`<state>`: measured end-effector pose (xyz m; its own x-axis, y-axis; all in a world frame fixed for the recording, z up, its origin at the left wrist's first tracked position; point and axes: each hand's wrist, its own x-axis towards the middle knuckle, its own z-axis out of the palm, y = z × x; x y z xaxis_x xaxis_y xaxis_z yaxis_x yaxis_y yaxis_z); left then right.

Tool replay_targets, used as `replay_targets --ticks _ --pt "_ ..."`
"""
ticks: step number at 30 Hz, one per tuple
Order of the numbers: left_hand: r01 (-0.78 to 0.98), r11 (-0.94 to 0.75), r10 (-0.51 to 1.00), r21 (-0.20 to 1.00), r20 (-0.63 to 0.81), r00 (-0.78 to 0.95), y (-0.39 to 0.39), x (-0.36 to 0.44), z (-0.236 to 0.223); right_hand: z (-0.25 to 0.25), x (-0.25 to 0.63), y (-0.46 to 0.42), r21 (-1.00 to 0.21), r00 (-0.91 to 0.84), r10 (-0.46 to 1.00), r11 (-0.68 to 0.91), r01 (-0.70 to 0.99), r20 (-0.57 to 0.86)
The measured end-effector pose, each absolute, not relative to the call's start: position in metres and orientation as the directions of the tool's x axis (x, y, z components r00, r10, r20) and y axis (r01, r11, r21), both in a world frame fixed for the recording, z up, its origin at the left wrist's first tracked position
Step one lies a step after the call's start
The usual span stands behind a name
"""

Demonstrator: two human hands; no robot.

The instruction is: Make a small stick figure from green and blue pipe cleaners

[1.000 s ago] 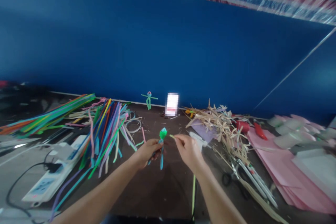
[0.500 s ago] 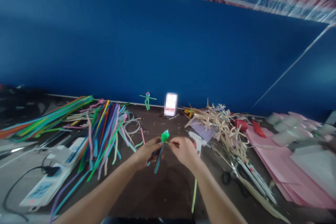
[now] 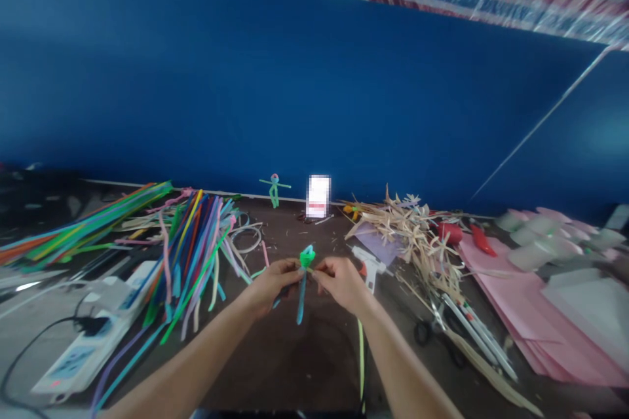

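Note:
Between my hands is a small pipe cleaner piece with a bright green coiled part [image 3: 307, 258], a pale blue loop on top and a blue stem [image 3: 301, 304] hanging down. My left hand [image 3: 276, 283] is closed around its left side, just under the green coil. From the right, my right hand [image 3: 343, 280] pinches a thin yellowish strand close to the piece; the fingertips partly hide it. A yellow-green pipe cleaner [image 3: 362, 360] shows below my right wrist. Whether it joins that strand, I cannot tell.
Left lie many coloured pipe cleaners [image 3: 194, 255] and a power strip [image 3: 78, 347]. Behind stand a pipe cleaner figure [image 3: 274, 191] and a blurred bright screen [image 3: 318, 196]. At right are a glue gun [image 3: 369, 265], straw-coloured flowers [image 3: 413, 232], scissors [image 3: 435, 324] and pink sheets [image 3: 521, 314].
The blue stem has swung from a slant to nearly upright, and the pale blue loop on top shows more clearly. Both hands keep their closed grips. The view has shifted slightly.

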<state>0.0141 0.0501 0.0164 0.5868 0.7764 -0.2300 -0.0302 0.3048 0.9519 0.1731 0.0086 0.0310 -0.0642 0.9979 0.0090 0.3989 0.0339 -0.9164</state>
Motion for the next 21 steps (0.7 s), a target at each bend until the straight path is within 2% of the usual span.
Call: replay_targets --ticks 3,8,13,21 --pt "-0.057 0.315 0.776 0.947 -0.223 0.59 0.051 0.014 0.017 0.029 0.171 0.01 -0.966 -0.059 0.997 -0.028 0.259 -0.045" --pt "-0.144 0.391 0.787 0.909 -0.249 0.564 0.048 0.017 0.022 0.021 0.165 0.011 -0.99 0.005 0.998 -0.07 0.119 -0.07" --pt "-0.193 0.406 0.773 0.893 -0.223 0.594 0.046 0.018 0.022 0.017 0.159 0.008 -0.993 0.063 0.993 -0.103 0.052 -0.099" --pt "-0.179 0.36 0.823 0.916 -0.221 0.523 0.047 0.017 0.016 0.024 0.156 0.007 -0.997 0.081 0.994 -0.075 -0.013 -0.076"
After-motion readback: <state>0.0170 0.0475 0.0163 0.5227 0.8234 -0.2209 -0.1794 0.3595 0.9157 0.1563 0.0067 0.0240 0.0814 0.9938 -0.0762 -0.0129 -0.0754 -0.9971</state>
